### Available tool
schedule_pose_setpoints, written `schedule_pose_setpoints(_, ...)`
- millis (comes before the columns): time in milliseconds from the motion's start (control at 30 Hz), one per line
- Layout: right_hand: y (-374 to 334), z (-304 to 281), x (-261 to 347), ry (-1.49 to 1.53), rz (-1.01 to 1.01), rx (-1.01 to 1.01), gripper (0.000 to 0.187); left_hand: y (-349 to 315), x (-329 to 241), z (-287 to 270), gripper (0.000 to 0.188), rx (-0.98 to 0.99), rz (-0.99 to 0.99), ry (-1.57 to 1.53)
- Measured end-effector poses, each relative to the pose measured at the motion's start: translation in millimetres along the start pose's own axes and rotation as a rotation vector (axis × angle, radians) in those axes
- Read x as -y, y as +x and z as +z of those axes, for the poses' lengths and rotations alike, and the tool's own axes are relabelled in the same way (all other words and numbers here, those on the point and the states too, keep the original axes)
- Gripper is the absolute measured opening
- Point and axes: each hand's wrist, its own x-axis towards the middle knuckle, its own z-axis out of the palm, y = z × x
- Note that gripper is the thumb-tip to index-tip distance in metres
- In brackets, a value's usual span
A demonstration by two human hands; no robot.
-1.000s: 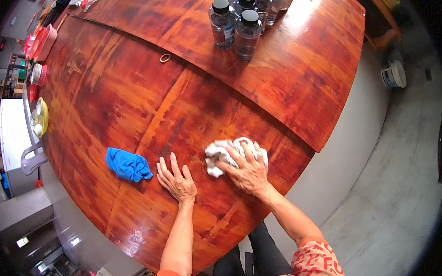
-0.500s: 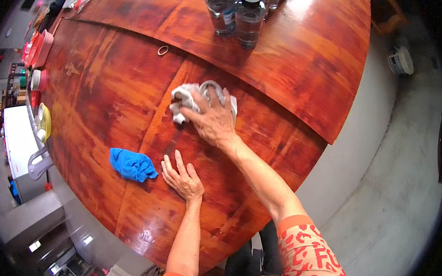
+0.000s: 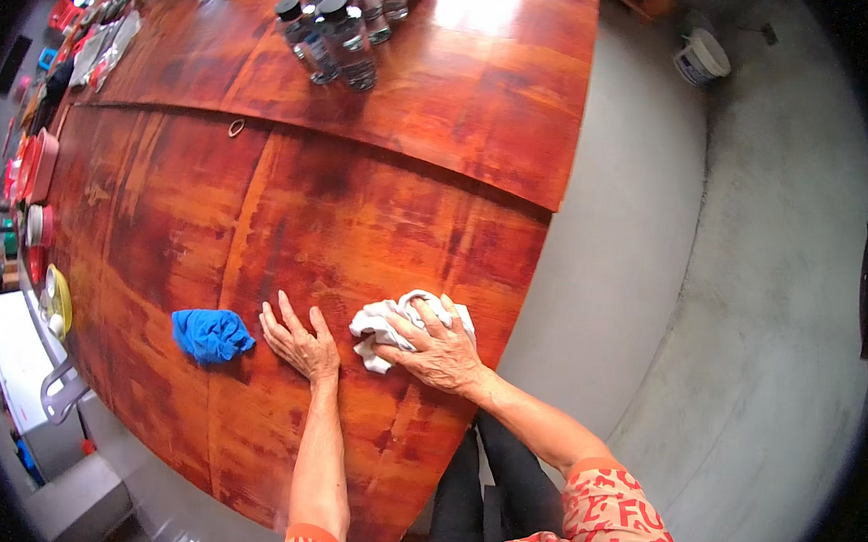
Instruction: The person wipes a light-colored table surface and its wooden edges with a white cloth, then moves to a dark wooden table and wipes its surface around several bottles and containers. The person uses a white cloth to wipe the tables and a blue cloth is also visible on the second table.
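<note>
Under the spread fingers of my right hand is a crumpled white cloth, pressed against the reddish-brown wooden table close to its right edge. My fingers curl partly over the cloth's folds. To the left, my left hand rests on the tabletop with its fingers apart and nothing in them. A bunched blue cloth lies just left of that hand, not touching it.
Several clear bottles with black caps stand on the raised far panel. A small ring lies near the panel's step. Red basins and a yellow bowl line the left edge. A white bucket sits on the floor.
My right hand has drawn the white cloth back from the panel's step toward me. The whole view has shifted, bringing more of the right-hand floor in. My left hand still lies open.
</note>
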Motion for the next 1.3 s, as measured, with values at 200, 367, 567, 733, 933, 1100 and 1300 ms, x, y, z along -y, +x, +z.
schedule_pose_setpoints(200,-7,-20,-71,-0.157,0.176,-0.115,0.039,-74,-47,-27,0.055,0.138,0.228,-0.283)
schedule_pose_setpoints(367,17,-28,-125,-0.296,0.542,-0.186,0.045,-101,-66,-29,0.056,0.255,0.219,-0.298)
schedule_pose_setpoints(567,-10,-14,-60,-0.226,0.509,-0.167,0.045,-103,-74,-25,0.055,0.229,0.231,-0.066)
schedule_pose_setpoints(733,-46,-6,11,-0.063,0.336,-0.074,0.039,-101,-74,-22,0.048,0.199,0.21,-0.053)
schedule_pose_setpoints(933,-53,-4,7,-0.054,0.245,-0.07,0.038,-100,-72,-22,0.047,0.191,0.207,-0.05)
schedule_pose_setpoints(1100,4,-3,-22,-0.059,0.297,-0.117,0.033,-99,-77,-23,0.051,0.225,0.203,-0.037)
schedule_pose_setpoints(1300,75,12,-54,-0.076,0.241,-0.066,0.038,-98,-79,-25,0.05,0.248,0.185,-0.044)
